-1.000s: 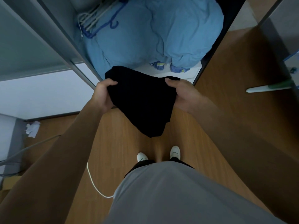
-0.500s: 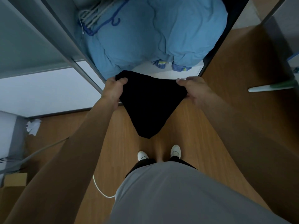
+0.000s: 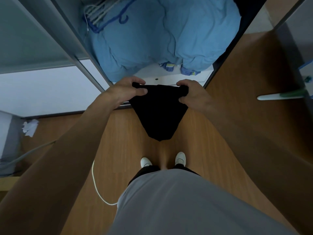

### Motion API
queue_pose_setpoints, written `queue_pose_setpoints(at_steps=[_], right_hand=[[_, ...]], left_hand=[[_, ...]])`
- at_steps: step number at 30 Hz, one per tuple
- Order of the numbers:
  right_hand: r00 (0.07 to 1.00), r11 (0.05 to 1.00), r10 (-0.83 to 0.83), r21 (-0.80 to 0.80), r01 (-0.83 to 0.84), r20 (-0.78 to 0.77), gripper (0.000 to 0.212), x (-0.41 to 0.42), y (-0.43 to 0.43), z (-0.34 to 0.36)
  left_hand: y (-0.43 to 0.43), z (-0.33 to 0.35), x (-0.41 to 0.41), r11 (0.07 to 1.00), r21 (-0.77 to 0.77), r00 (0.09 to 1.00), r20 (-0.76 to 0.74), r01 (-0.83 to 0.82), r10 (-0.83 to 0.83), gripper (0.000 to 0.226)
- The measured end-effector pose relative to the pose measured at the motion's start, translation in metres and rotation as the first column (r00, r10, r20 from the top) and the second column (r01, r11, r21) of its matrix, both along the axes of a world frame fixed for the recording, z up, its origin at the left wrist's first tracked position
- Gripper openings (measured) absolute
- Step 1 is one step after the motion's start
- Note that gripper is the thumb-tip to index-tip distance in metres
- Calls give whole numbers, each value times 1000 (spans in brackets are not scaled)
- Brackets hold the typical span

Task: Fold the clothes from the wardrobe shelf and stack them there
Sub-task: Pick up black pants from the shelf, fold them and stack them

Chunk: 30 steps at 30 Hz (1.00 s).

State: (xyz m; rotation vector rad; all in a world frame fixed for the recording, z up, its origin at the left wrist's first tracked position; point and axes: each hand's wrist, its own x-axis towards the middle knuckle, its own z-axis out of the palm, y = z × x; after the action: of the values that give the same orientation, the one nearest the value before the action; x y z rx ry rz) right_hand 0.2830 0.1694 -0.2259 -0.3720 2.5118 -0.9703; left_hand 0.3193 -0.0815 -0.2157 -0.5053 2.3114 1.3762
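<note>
Head view puts us mid-fold at frame centre: our left hand [image 3: 128,90] and right hand [image 3: 192,94] each pinch an upper corner of the one black garment [image 3: 159,116], which hangs to a point above the floor, just before the white shelf [image 3: 152,74]. Next, we judge, it wants another fold and laying flat on that shelf, below the single blue bundle [image 3: 160,39]. We count two hands, one garment, one bundle; the hangers [image 3: 101,13] at upper left are too tangled to count.
</note>
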Motion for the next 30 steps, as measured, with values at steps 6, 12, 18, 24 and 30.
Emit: queue_pose_setpoints(at_steps=[6, 12, 18, 24, 30], right_hand=[[987, 993, 26, 121, -7, -157, 37, -2, -7, 8], [950, 988, 39, 154, 10, -309, 20, -12, -3, 17], [997, 968, -9, -249, -9, -74, 20, -13, 2, 41], [983, 829, -101, -534, 167, 151, 19, -16, -12, 62], [968, 756, -132, -610, 238, 214, 21, -14, -15, 76]], left_hand=[[4, 2, 0, 883, -430, 979, 10, 187, -203, 51], [-6, 15, -2, 805, -592, 984, -130, 19, -119, 19], [-30, 4, 12, 968, 138, 924, -296, -210, 242, 29], [-29, 0, 14, 864, 455, 884, -283, -217, 372, 55], [-11, 7, 10, 907, 376, 941, -193, -189, 277, 53]])
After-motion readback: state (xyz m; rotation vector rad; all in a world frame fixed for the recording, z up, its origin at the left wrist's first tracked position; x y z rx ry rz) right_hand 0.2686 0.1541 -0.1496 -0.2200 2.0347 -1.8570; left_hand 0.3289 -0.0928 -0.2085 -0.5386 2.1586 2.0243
